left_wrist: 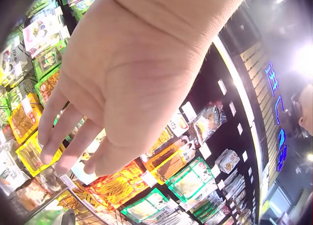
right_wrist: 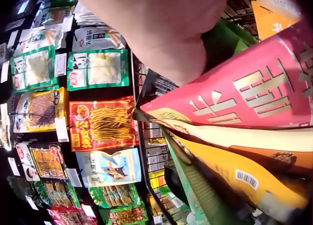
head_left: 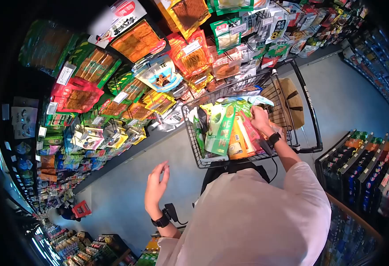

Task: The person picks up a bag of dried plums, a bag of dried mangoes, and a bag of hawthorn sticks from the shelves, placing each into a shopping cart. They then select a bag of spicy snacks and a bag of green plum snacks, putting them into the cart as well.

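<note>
In the head view, the right hand (head_left: 260, 119) reaches down into the black wire cart (head_left: 210, 165), its fingers bent against the packages. The right wrist view shows that hand (right_wrist: 156, 29) beside a pink package (right_wrist: 254, 93); its fingertips are hidden, so a grip cannot be made out. Next to the pink one stand a yellow-orange package (right_wrist: 220, 164) and a green package (head_left: 221, 131). The left hand (head_left: 156, 186) hangs in the air left of the cart, holding nothing, its fingers loosely extended; the left wrist view shows its palm (left_wrist: 127, 83).
Racks of hanging snack bags (head_left: 137, 42) run along the cart's far and left sides. A brown bag (head_left: 292, 104) hangs by the cart handle (head_left: 312, 111). Bottled drinks (head_left: 363, 164) stand at the right. Down the aisle at the left is a red basket (head_left: 82, 209) beside a person.
</note>
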`<state>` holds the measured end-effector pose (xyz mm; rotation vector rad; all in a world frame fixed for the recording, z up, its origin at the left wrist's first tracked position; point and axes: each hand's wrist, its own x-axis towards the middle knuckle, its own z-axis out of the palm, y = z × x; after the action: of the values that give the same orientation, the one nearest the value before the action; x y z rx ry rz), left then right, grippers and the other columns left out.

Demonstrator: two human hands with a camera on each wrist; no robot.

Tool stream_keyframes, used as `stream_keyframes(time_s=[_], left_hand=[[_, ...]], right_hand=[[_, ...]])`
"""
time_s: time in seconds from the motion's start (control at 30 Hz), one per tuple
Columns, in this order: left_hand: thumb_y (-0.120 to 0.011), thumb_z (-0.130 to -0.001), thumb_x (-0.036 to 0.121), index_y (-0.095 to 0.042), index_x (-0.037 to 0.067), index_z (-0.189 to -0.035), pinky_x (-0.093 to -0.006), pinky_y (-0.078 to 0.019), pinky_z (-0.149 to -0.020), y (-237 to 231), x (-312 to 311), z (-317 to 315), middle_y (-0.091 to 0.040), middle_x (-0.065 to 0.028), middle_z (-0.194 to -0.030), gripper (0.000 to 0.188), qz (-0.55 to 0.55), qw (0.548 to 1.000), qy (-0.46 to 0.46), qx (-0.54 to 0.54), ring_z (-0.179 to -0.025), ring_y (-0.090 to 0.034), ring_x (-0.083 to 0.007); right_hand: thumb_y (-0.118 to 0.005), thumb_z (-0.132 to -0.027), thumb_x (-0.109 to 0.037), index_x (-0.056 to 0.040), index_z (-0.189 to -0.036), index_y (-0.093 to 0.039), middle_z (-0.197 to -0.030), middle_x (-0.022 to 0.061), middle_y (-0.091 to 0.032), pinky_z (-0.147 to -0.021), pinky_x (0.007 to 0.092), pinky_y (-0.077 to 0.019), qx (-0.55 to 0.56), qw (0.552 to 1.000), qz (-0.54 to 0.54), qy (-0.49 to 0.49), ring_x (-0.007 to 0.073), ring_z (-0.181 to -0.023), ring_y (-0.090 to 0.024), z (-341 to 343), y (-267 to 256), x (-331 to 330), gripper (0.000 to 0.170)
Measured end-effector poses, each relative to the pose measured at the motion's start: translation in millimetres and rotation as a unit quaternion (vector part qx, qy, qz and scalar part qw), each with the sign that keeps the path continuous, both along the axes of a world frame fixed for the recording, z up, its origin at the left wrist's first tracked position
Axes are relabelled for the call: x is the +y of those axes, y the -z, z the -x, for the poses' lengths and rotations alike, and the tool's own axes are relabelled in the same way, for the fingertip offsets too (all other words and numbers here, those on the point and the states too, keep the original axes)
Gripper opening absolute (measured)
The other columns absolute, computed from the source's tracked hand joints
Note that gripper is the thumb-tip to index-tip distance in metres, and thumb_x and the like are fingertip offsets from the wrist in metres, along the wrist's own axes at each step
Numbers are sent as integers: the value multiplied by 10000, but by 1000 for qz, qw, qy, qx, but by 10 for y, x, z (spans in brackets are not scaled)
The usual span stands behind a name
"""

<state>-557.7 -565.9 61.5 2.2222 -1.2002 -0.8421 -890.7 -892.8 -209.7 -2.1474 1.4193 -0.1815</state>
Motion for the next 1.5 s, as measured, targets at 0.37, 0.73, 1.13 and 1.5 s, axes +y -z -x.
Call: stream_keyframes(time_s=[0.37, 0.73, 1.13, 1.5], left_hand=[[-622, -999, 148, -651, 43, -1284, -384, -534, -901, 65, 31, -372, -715, -185, -1094, 305, 87, 995, 42, 36, -1016, -705, -320], [-673, -943, 548, -606, 1, -1279, -451, -543, -811, 771, -149, -161, -717, -230, -1032, 645, 28, 946, 269, 181, -914, -708, -378], [-643, -944, 227, -576, -55, -1008, -532, -505, -717, 815, 212, -121, -645, -299, -872, 296, 168, 950, 200, 172, -856, -646, -482], [-562, -1027, 105, -517, 9, -1388, -371, -530, -825, 408, 791, 227, -680, -207, -1057, 377, 124, 960, 171, 183, -901, -657, -260]], right_hand=[[-782, -826, -98, -75, -968, -562, -801, 49, -570, -720, 371, -422, -127, 946, 291, 74, 220, -760, -566, 109, -1386, 372, 262], [-697, -954, -77, -72, -1054, -523, -952, -18, -531, -813, 233, -405, -374, 913, -163, -9, 79, -907, -497, -767, -2150, 1750, 201], [-708, -934, -19, -44, -1242, -500, -1166, 42, -597, -908, 282, -471, -411, 862, -294, 43, 132, -1090, -569, -817, -1948, 2563, 373], [-716, -946, -40, 4, -1405, -511, -1241, 24, -658, -951, 267, -511, -374, 815, -436, -77, 85, -1095, -622, -272, -1823, 2631, 505]])
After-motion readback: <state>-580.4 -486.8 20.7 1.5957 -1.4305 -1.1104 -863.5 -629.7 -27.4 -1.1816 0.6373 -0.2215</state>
